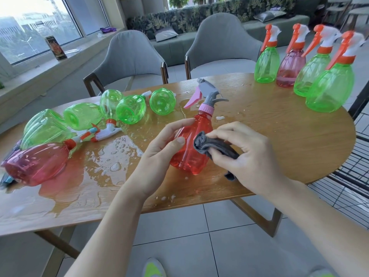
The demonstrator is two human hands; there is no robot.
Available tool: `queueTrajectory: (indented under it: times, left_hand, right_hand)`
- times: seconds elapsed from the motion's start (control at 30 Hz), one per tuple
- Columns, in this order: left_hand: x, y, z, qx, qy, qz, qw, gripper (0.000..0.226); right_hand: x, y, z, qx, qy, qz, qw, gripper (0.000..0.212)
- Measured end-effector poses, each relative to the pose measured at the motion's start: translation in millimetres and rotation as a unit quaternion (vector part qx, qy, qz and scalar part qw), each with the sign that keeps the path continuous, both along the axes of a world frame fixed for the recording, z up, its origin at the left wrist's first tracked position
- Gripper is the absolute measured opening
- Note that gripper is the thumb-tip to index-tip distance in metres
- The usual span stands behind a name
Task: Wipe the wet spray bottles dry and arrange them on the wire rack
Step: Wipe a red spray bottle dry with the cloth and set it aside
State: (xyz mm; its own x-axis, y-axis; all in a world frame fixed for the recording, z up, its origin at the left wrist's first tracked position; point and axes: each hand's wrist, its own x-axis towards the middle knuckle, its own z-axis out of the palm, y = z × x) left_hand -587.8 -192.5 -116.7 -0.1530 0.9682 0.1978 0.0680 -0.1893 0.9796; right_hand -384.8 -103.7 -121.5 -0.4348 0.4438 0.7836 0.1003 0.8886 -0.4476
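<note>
My left hand [159, 148] grips a red spray bottle [191, 148] with a pink collar and grey trigger, tilted above the wooden table [279, 136]. A bunched grey cloth [211, 145] is pinched in my right hand [249, 154] and pressed against the bottle's right side. Several wet green bottles [129, 109] and a pink bottle [38, 162] lie on their sides at the left, among puddles. Upright at the far right stand three green bottles [329, 86] and a pink one [290, 66]. A black wire rack [351, 182] shows at the right edge, beyond the table.
Water and foam [117, 154] spread over the table's left half. Two grey chairs [129, 56] stand behind the table. A dark can [56, 47] sits on the window sill at the left. The floor below is tiled.
</note>
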Motion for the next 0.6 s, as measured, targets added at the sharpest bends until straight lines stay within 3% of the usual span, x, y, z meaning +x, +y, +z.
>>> queueTrajectory:
  times: [0.17, 0.27, 0.47, 0.6]
  left_hand:
    - [2.6, -0.5, -0.5, 0.000, 0.018, 0.009, 1.000, 0.037]
    - [5.6, 0.7, -1.5, 0.004, 0.024, 0.022, 0.999, 0.035]
    - [8.3, 3.4, -0.5, 0.017, -0.026, 0.042, 0.999, 0.035]
    - [6.4, 2.0, -0.5, 0.019, -0.029, 0.038, 0.999, 0.035]
  right_hand:
    - [-0.2, 1.5, 2.0, -0.005, 0.015, -0.029, 0.999, 0.021]
    - [-2.4, -4.7, -4.8, -0.002, -0.004, 0.009, 1.000, 0.022]
    - [-3.0, -13.7, -19.5, 0.081, -0.100, 0.070, 0.989, 0.023]
    - [-3.3, -10.3, -18.6, 0.113, -0.091, 0.055, 0.988, 0.022]
